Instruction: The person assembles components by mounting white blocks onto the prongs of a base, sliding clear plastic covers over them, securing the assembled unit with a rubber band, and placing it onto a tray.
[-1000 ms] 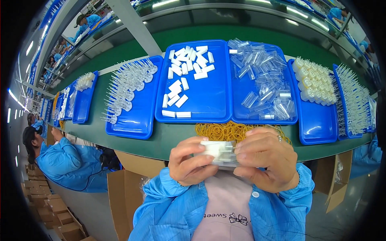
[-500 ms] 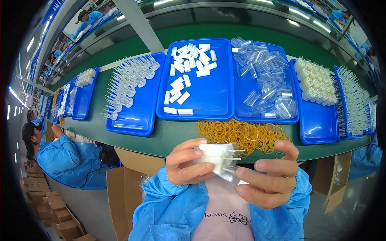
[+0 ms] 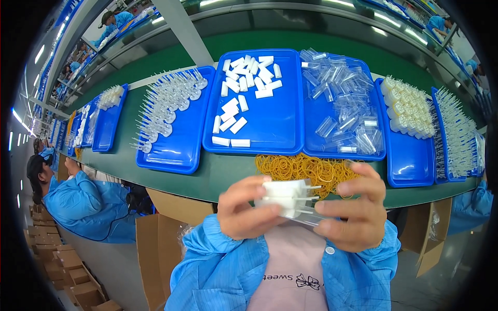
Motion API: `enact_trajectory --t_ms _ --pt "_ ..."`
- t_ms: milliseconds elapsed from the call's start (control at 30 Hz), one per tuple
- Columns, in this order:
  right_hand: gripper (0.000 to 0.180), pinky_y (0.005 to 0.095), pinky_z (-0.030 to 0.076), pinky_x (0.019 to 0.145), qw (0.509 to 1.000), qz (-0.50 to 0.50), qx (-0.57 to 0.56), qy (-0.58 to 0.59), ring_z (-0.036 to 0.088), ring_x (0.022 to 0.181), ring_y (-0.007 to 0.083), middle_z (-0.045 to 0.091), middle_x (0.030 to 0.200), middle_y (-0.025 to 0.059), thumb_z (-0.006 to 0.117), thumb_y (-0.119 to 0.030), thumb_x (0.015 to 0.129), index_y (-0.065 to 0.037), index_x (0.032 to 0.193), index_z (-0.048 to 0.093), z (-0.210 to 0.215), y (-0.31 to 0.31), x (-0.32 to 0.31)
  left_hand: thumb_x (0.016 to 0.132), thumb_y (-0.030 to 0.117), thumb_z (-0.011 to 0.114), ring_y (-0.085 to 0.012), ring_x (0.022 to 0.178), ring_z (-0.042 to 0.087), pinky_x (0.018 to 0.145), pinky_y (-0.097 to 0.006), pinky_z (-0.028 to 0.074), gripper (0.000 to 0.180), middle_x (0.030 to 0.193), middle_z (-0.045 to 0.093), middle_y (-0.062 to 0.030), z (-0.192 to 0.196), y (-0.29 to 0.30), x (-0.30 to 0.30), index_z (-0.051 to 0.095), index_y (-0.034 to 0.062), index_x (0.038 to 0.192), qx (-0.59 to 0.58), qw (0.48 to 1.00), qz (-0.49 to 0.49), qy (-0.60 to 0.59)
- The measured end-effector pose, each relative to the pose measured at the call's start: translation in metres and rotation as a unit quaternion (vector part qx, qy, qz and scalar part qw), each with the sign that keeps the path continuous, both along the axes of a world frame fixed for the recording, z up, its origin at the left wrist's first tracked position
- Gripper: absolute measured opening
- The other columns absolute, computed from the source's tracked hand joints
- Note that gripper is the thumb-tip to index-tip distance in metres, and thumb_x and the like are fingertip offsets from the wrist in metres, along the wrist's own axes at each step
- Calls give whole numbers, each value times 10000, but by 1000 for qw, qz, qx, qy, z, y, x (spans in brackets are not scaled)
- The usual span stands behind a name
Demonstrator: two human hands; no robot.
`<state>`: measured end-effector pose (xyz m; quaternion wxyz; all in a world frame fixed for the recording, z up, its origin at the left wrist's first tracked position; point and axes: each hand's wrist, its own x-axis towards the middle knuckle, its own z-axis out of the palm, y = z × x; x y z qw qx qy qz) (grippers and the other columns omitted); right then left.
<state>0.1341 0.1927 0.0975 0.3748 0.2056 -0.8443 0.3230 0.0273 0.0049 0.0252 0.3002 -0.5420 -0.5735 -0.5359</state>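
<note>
Fingers of both hands clamp one small bundle of white plastic pieces [image 3: 284, 197] held close to the chest, below the green belt's near edge. Left hand [image 3: 244, 210]: fingers curled over the bundle's left end, thumb under, closed on it. Right hand [image 3: 358, 210]: fingertips [image 3: 324, 207] pinch the right side, where thin needle-like tips and a clear sleeve stick out toward them.

Change since a second ago: the bundle was buried between the two hands, both knuckles up; now the hands have spread sideways and the right has dropped lower, so the white block and its tips show. Likely reading: the pieces are being squared up or banded as a set, not yet put down.

Pose: both forearms in blue sleeves come up from below, wrists bent inward, palms facing each other.

Just beyond the fingers lies a pile of yellow rubber bands [image 3: 306, 170] on the belt. Farther out, a blue tray of white blocks [image 3: 249, 98], a tray of clear tubes [image 3: 342, 111] to its right, a tray of tipped parts [image 3: 168, 106] to its left.
</note>
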Motion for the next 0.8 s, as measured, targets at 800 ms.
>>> enact_trajectory --t_ms 800 --pt "243 470 420 904 993 -37 -74 -80 576 954 255 682 915 16 806 -80 633 -132 827 669 -10 10 -5 816 72 719 -192 1106 573 943 -326 475 550 1208 583 -123 9 7 -9 475 -25 1300 -66 688 -353 -631"
